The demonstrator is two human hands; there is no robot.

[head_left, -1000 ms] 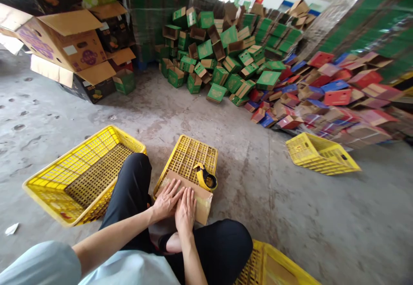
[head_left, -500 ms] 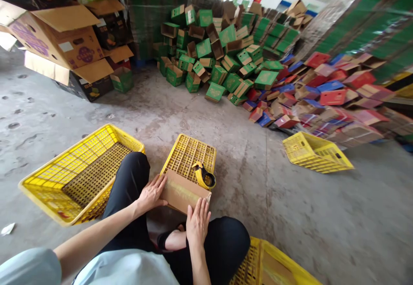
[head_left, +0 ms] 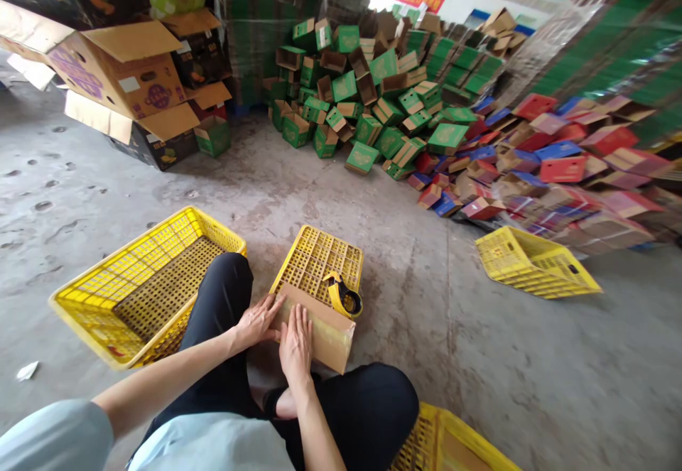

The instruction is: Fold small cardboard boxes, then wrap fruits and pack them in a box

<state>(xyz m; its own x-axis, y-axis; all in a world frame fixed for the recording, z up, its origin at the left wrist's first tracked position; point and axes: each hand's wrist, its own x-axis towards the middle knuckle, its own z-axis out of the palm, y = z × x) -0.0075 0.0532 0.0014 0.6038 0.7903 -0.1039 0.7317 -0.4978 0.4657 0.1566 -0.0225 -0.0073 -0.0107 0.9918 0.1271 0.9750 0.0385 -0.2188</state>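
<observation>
A small brown cardboard box (head_left: 327,332) with clear tape along its top rests on an upturned yellow plastic crate (head_left: 320,261) in front of my knees. My left hand (head_left: 258,320) lies against the box's left end, fingers stretched out. My right hand (head_left: 296,343) presses flat on the taped top, fingers extended. A yellow tape dispenser (head_left: 344,296) sits on the crate just behind the box, touching neither hand.
A large yellow crate (head_left: 143,283) stands at my left, another (head_left: 536,261) lies tipped on the floor at right, and one (head_left: 452,442) is beside my right knee. Several green, red and blue boxes (head_left: 415,109) are heaped ahead. Large open cartons (head_left: 122,77) stack at far left.
My right hand has slid from the box's right front corner back to its top left part. The left hand stays at the left end. The box has settled flatter.
</observation>
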